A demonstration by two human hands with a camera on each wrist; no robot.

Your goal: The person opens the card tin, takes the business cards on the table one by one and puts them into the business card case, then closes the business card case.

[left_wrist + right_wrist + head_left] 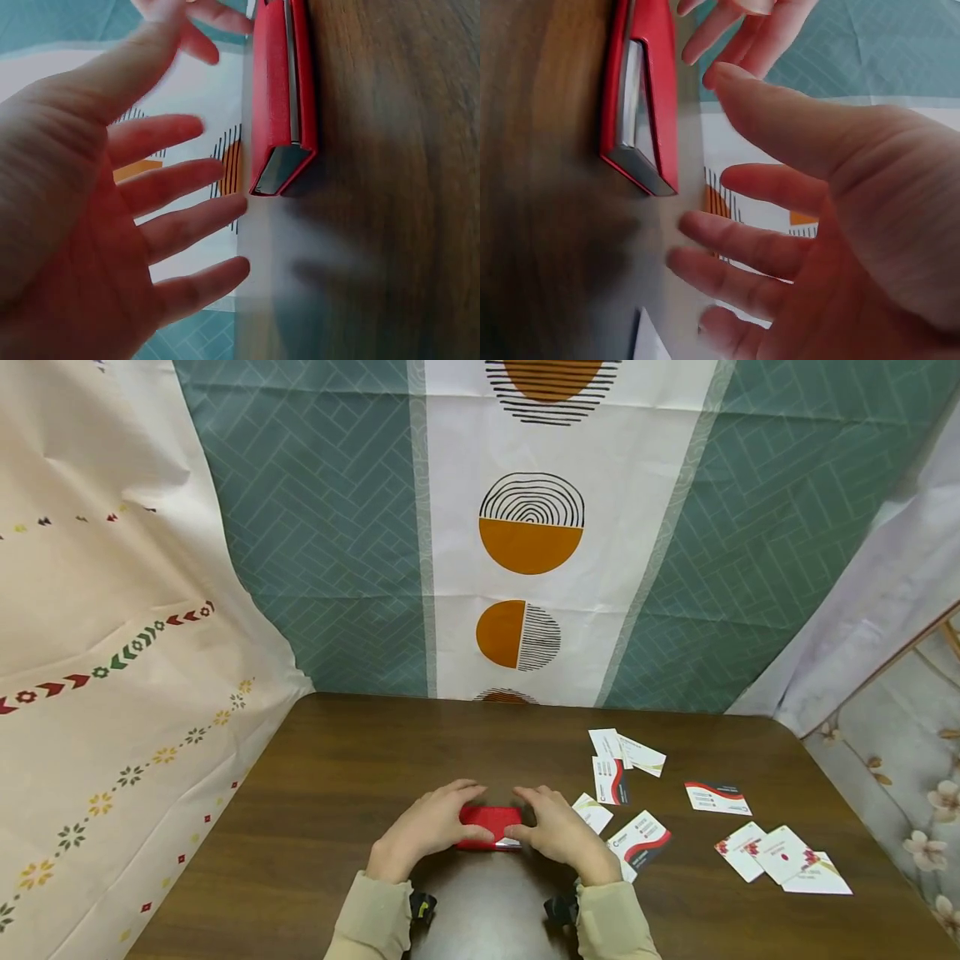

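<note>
Red case (490, 817), one, boxy, with a silvery inner part (632, 94) showing along its side; lies on the table (337, 777) between the left and right edges, well short of the far edge. Left hand (427, 827) and right hand (560, 832), one pair: fingers spread and loosely bent, gripping nothing, one about each end of the case; whether a thumb touches it cannot be told. Hazards, by judgement: the case may skid or turn if one side is pressed before the other; the inner part may slide out if only the red cover is pinched. Obstructions: pale card (592, 812) and striped card (641, 841), just beside the right hand, liable to be dragged should the right sleeve (615, 918) swing outward. Further stock: loose trio of cards (611, 781) toward the far edge; single card (717, 798) toward the right edge; floral trio (783, 856), overlapping, nearer that edge. Backdrop: patterned cloth (352, 527), behind the far edge, obstructing neither hand.
</note>
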